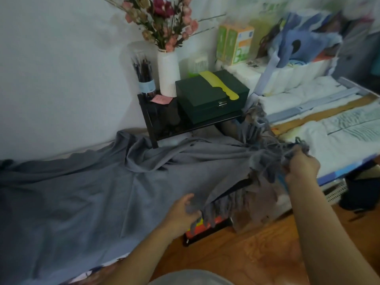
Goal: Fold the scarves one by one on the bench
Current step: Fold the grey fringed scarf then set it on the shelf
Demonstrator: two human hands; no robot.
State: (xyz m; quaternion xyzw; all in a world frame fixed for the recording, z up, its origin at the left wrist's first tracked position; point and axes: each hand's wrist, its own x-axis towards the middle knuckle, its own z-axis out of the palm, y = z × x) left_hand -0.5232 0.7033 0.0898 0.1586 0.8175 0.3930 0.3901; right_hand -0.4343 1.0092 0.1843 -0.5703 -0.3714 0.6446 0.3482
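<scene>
Your large grey fringed cloth scarf (98, 182) lies spread and rumpled over the surface, covering it from the left end to the right end, where the tasselled edge hangs off. Your left hand (181, 210) grips that fringed edge at the near right corner, its fingers (190, 199) curled into the grey fabric with tassels dangling below. Your right hand (302, 165) holds the same edge farther back, past the right end of the surface, fingers closed on a bunch of fringe so the cloth is lifted and drawn taut between your two hands. At the far edge, against the wall, a small black metal shelf (150, 120) stands on the scarf's back fold. It carries a dark green latched box (207, 99) with a yellow-green plastic comb (218, 85) lying on its lid, a white ribbed vase of pink flowers (168, 73), and a clear jar of pens (144, 75).
</scene>
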